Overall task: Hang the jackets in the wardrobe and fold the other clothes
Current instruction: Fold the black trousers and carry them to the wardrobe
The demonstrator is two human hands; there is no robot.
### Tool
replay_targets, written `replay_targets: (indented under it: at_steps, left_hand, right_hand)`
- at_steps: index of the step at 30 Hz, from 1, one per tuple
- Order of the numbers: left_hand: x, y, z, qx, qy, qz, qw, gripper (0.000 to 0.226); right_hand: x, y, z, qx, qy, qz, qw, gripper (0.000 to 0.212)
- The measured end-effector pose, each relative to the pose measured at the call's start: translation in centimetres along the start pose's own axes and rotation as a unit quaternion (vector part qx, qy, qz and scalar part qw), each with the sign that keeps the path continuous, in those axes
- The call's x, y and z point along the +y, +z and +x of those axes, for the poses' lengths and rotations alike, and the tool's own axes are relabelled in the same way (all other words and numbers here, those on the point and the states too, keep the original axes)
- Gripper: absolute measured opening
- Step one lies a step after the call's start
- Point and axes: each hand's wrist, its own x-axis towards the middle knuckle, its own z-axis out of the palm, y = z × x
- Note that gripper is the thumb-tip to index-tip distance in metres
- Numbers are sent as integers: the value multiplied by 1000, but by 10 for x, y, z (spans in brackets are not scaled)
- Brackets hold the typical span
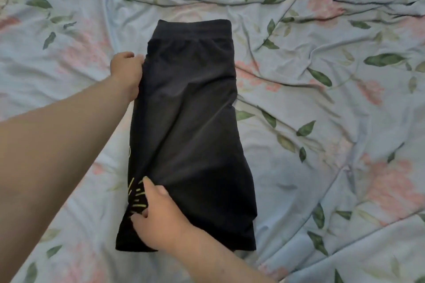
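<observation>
Head view: left hand (126, 73), right hand (158, 218) on shorts (195, 122), rumpled floral bedsheet (322, 108) around

Rumpled floral bed sheet (322, 103), pale blue, folded black shorts (193, 122) lying on it

Left hand (126, 73) partly under shorts (190, 122)

One head cam, wide-angle, looks down fwd, close over black garment (190, 110) on bedsheet (322, 99).
</observation>
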Motion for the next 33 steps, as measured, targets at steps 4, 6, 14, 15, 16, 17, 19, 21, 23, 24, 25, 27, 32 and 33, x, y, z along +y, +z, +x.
replay_targets:
  at_steps: [4, 6, 14, 15, 16, 17, 19, 21, 23, 24, 25, 27, 32, 33]
  left_hand:
    - [-82, -52, -79, 32, -6, 107, 994, 30]
    - [-122, -78, -132, 40, -25, 117, 992, 18]
    - [-180, -110, -246, -77, -161, 119, 977, 14]
    - [-181, -109, -248, -84, -177, 125, 973, 11]
    - [-182, -109, -252, -81, -201, 114, 970, 8]
    - [-180, -107, -255, -76, -229, 83, 967, 6]
    - [-175, -106, -265, -71, -280, -1, 957, 8]
    - [-169, -105, -277, -73, -313, -61, 945, 10]
    - [-164, -104, -291, -63, -337, -98, 934, 11]
    - [-164, -104, -298, -55, -348, -118, 929, 11]
    - [-164, -105, -303, -47, -358, -140, 922, 11]
    - [-163, -107, -318, -41, -376, -163, 911, 11]
    - [-172, -118, -376, -61, -428, -140, 891, 6]
    - [-176, -120, -390, -61, -442, -144, 883, 6]
  right_hand:
    - [43, -44, -48, 219, -25, -14, 975, 33]
    - [67, -67, -75, 347, 26, -33, 937, 26]
    - [97, -84, -108, 296, 216, 48, 929, 16]
    - [95, -83, -106, 277, 229, 92, 929, 16]
    - [92, -81, -106, 252, 242, 146, 926, 16]
    - [88, -80, -105, 230, 246, 195, 921, 20]
    - [84, -78, -108, 205, 238, 261, 913, 30]
    - [80, -76, -114, 208, 216, 327, 896, 31]
    - [79, -76, -124, 211, 212, 396, 869, 27]
    - [80, -77, -130, 208, 223, 421, 854, 25]
    - [82, -77, -134, 200, 236, 443, 842, 23]
    - [83, -80, -149, 178, 259, 467, 827, 20]
    - [86, -80, -200, 184, 288, 463, 818, 22]
    - [89, -79, -212, 183, 298, 455, 819, 23]
